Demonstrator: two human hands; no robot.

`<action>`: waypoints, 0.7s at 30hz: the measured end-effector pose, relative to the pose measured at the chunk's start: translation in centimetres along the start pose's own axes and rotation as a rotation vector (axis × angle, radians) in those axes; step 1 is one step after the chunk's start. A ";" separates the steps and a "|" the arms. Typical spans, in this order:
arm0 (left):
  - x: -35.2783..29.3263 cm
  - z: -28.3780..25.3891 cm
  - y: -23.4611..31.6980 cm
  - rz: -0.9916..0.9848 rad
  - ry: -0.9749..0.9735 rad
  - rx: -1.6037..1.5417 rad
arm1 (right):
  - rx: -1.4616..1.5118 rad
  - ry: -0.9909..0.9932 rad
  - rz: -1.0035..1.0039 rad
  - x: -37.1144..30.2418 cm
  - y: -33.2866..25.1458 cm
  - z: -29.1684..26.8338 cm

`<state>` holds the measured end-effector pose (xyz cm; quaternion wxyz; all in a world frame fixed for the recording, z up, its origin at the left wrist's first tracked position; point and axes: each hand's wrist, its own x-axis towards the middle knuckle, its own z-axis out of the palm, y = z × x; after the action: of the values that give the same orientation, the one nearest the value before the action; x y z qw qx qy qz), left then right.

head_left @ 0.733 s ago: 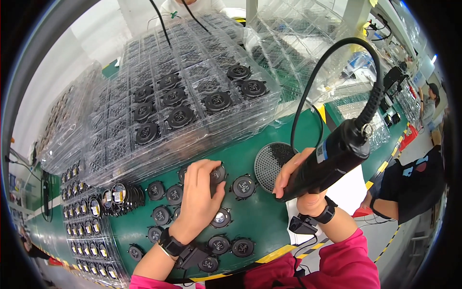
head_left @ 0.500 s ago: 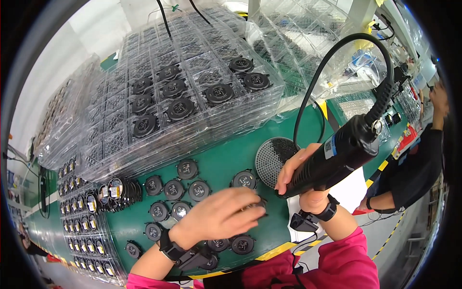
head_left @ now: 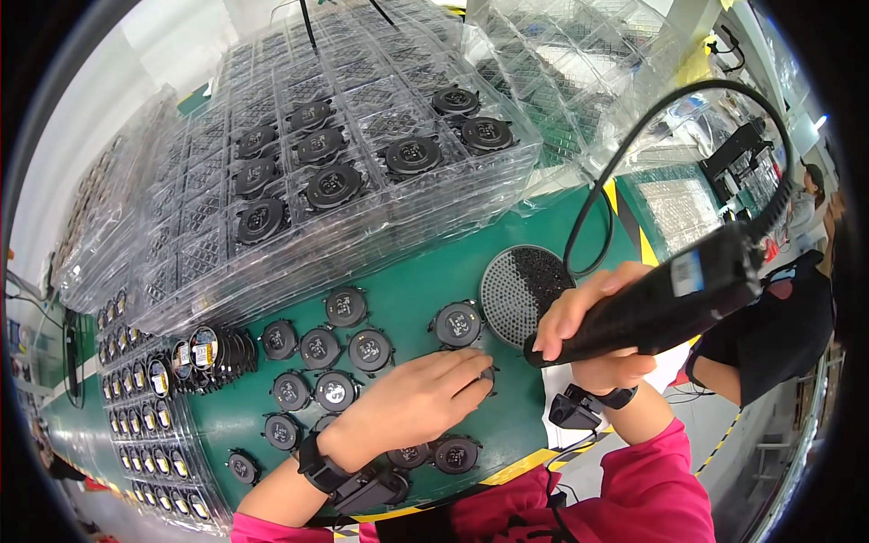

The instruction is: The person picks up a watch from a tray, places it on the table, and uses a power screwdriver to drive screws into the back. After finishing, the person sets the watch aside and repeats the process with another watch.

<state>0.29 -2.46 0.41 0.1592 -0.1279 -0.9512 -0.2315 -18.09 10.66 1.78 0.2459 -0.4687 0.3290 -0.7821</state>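
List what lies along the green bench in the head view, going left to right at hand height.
Tray of small round parts → loose black round parts → left hand → round mesh disc → right hand gripping a black corded power tool.

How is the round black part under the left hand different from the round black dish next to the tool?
The part is small, mostly hidden by the left hand; the dish is bigger and uncovered. The part matches others around it; the dish holds tiny dark bits. Both are round, dark, and lie on the green table.

right hand (head_left: 593,330) around black screwdriver (head_left: 665,294)
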 end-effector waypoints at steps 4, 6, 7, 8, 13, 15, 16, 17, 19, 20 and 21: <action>0.0 0.0 0.1 -0.059 0.023 0.022 | -0.028 0.076 -0.144 0.6 -0.5 0.1; 0.1 -0.2 0.3 -0.126 0.037 -0.005 | -0.197 0.201 -0.115 0.7 -0.8 0.3; 0.2 -0.2 0.2 -0.121 0.036 -0.007 | -0.201 0.205 -0.117 0.8 -0.8 0.3; 0.2 -0.2 0.2 -0.123 0.032 -0.014 | -0.224 0.199 -0.089 0.9 -0.6 0.3; 0.2 -0.2 0.1 -0.136 0.021 -0.026 | -0.292 0.134 -0.008 1.1 -0.7 0.1; 0.2 -0.2 0.1 -0.139 0.020 -0.028 | -0.306 0.107 0.006 1.1 -0.9 0.0; 0.2 -0.3 0.2 -0.143 0.019 -0.050 | -0.306 0.108 0.010 1.2 -1.0 -0.1; 0.3 -0.4 0.2 -0.148 0.018 -0.071 | -0.306 0.109 0.014 1.3 -1.1 -0.1; 0.4 -0.6 0.3 -0.154 0.018 -0.095 | -0.308 0.109 0.021 1.3 -1.4 -0.1; 0.5 -0.7 0.3 -0.147 0.025 -0.122 | -0.278 0.127 0.006 1.3 -1.6 -0.1; 0.6 -0.9 0.4 -0.143 0.032 -0.145 | -0.244 0.144 -0.009 1.4 -1.7 0.0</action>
<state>0.11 -2.48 1.50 0.1478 -0.0672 -0.9359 -0.3126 -18.79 10.88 3.87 0.1595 -0.4394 0.4361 -0.7690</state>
